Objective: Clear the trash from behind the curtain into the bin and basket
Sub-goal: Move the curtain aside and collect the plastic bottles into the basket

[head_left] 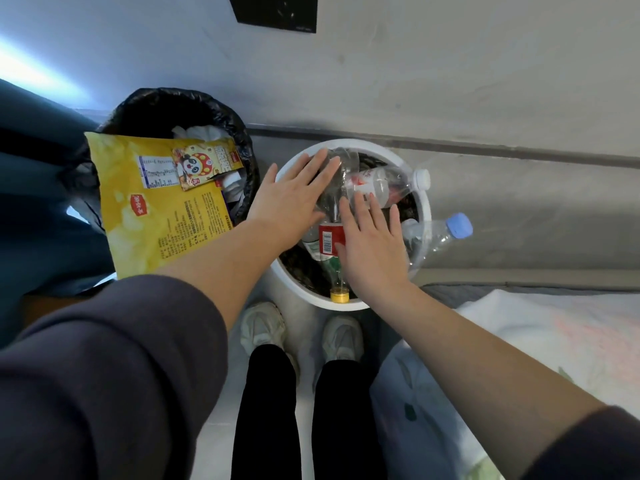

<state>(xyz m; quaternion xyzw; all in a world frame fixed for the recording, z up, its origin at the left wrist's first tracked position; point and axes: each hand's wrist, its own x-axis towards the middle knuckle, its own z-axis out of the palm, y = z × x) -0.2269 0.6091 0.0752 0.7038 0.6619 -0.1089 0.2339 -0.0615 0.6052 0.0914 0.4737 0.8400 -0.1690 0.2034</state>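
Note:
A white round basket (pixel 425 216) on the floor holds several empty plastic bottles. My left hand (pixel 291 199) lies flat with straight fingers on a clear crushed bottle (pixel 341 174) at the top of the pile. My right hand (pixel 372 247) presses flat on the bottles beside a red-labelled bottle (pixel 327 239) with a yellow cap. A white-capped bottle (pixel 391 183) and a blue-capped bottle (pixel 440 237) stick out over the basket's right rim. To the left stands a bin with a black liner (pixel 180 105), holding a large yellow snack bag (pixel 156 209), a small panda snack packet (pixel 204 162) and white tissue.
A grey wall with a dark skirting strip runs behind the bin and basket. Dark blue curtain fabric (pixel 38 202) hangs at the left. A bed with a pale floral cover (pixel 536 341) fills the lower right. My feet in white shoes stand just before the basket.

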